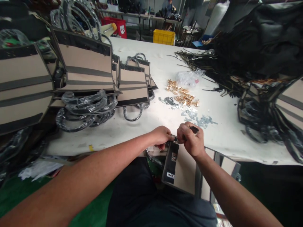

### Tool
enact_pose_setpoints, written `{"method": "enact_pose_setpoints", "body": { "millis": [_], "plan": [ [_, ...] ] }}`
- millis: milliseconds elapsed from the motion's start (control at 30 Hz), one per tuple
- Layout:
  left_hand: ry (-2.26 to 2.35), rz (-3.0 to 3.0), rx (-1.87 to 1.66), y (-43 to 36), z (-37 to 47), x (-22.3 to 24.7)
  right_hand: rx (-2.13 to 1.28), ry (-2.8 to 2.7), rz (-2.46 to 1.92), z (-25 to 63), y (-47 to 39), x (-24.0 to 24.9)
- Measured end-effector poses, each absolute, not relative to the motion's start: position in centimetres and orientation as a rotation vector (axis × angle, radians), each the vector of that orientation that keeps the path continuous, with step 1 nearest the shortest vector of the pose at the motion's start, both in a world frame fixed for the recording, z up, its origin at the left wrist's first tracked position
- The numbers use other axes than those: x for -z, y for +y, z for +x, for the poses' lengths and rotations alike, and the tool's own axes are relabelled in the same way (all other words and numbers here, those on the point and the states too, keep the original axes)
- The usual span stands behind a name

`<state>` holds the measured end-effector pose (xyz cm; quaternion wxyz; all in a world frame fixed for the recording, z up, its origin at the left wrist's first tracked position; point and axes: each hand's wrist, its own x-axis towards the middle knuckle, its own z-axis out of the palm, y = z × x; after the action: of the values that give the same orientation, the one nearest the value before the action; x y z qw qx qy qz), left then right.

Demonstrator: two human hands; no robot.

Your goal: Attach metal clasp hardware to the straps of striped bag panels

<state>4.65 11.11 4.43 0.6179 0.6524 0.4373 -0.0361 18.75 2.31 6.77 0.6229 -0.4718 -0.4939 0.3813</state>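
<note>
A beige and black bag panel [186, 168] lies across my lap and leans against the table edge, with metal plates along its black strip. At its upper corner my left hand [163, 136] is closed, thumb and fingers pinching the panel's edge. Close beside it, my right hand [191, 138] makes a fist around a dark-handled tool [194, 129]; its working end is hidden, so I cannot tell its kind. Beyond my hands lie gold-coloured metal fittings [186, 98] and thin silver metal plates [204, 121].
Several bag panels [132, 82] with plastic-wrapped handles [88, 105] are stacked on the left of the white table [153, 121]. A clear plastic bag [189, 78] sits behind the fittings. Black strips and material [260, 47] pile up on the right. A yellow crate [163, 37] stands beyond the table.
</note>
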Motion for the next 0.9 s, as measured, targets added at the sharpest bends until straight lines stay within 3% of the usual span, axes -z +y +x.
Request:
{"method": "enact_pose_setpoints", "body": {
  "millis": [533,800,900],
  "plan": [
    [1.009,1.539,0.039,11.2,4.7,-3.4,-0.862,-1.063,-1.023,18.9,2.2,-5.6],
    [0.986,1.687,0.051,10.5,4.5,-5.9,-0.730,-1.273,-1.386,19.9,0.3,-6.4],
    [0.980,1.736,0.045,10.9,4.5,-5.7,-0.537,-1.406,-1.609,21.7,-1.0,-6.2]
  ]
}}
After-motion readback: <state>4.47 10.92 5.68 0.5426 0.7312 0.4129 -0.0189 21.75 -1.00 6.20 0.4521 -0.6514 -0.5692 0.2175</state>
